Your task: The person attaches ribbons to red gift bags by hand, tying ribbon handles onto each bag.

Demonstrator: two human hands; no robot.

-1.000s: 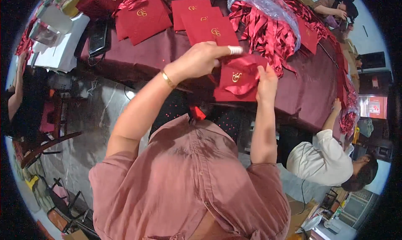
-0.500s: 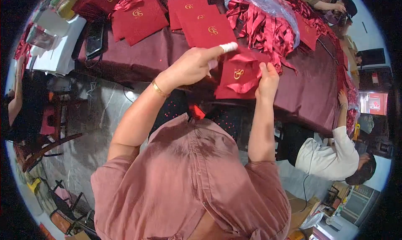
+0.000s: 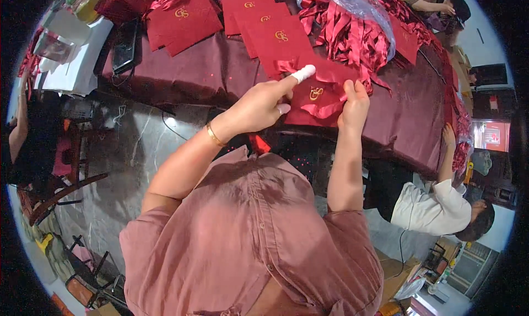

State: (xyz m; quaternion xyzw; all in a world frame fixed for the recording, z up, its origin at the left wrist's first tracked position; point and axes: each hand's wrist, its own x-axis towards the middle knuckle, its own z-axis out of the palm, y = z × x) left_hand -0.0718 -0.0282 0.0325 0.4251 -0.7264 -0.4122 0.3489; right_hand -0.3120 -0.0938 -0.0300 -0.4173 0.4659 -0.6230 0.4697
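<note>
Head view: red packet [image 3: 316, 93] between 2 hands [image 3: 263, 102] [image 3: 354, 105].

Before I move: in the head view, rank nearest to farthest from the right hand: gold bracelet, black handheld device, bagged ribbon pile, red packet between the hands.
1. Red packet: held by the right hand.
2. Ribbon pile: beyond the hand.
3. Gold bracelet: left of the packet.
4. Black handheld device: farther left.

From my end I make out a gold letter monogram [image 3: 316, 94] on the nearest red pouch [image 3: 303, 99], and similar gold marks [image 3: 281, 36] on the other red pouches [image 3: 190, 29]. Pale marks [image 3: 492, 135] on the far-right red panel [image 3: 502, 143] may be writing; it's too blurred for me.
</note>
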